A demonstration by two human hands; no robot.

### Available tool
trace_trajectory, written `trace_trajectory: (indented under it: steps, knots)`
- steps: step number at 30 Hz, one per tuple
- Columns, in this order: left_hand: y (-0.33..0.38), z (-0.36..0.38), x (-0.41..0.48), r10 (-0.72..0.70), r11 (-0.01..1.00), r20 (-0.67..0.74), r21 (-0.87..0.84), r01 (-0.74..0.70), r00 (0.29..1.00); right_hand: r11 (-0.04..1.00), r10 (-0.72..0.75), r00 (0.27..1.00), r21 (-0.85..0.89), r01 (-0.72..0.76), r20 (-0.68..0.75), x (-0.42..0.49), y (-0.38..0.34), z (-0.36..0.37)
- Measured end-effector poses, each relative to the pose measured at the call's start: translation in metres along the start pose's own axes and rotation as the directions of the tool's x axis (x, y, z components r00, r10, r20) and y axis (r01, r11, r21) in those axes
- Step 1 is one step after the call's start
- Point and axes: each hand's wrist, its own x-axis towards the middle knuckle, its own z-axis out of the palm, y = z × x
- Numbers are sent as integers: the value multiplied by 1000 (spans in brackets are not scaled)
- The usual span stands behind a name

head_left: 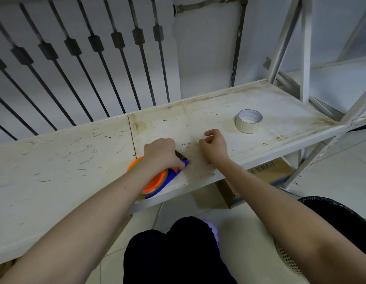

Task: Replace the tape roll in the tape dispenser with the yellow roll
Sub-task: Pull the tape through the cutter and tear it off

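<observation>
The tape dispenser (157, 182), blue with an orange hub and a clear roll on it, lies flat near the front edge of the white shelf board (208, 111). My left hand (161, 153) presses down on its front end and grips it. My right hand (214, 144) hovers just right of it, fingers curled with thumb and forefinger pinched; whether a tape end is between them is too fine to tell. A pale yellowish roll of tape (249, 121) stands on the shelf farther back right, apart from both hands.
The scratched shelf belongs to a white metal rack with uprights (306, 48) at the right. A black-barred railing (75, 58) runs behind. Below the shelf sits a cardboard box (266, 173). A bin with a black liner (341, 218) is at the lower right.
</observation>
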Motion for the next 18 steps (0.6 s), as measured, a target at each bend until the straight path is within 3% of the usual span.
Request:
trace_trajectory:
  steps: [4,9,18]
  knots:
    - [-11,-5,-8,18,994,-123,-108,-31,992,975,53,999,215,-54,14,-3,-15,-7]
    - [-24,-15,-21,-29,955,-236,-295,-43,971,921,-6,1000,390,-1,17,-14,-45,-17]
    - [-40,-27,-41,-60,878,-385,-460,-135,921,883,-48,997,469,14,62,-33,-89,-15]
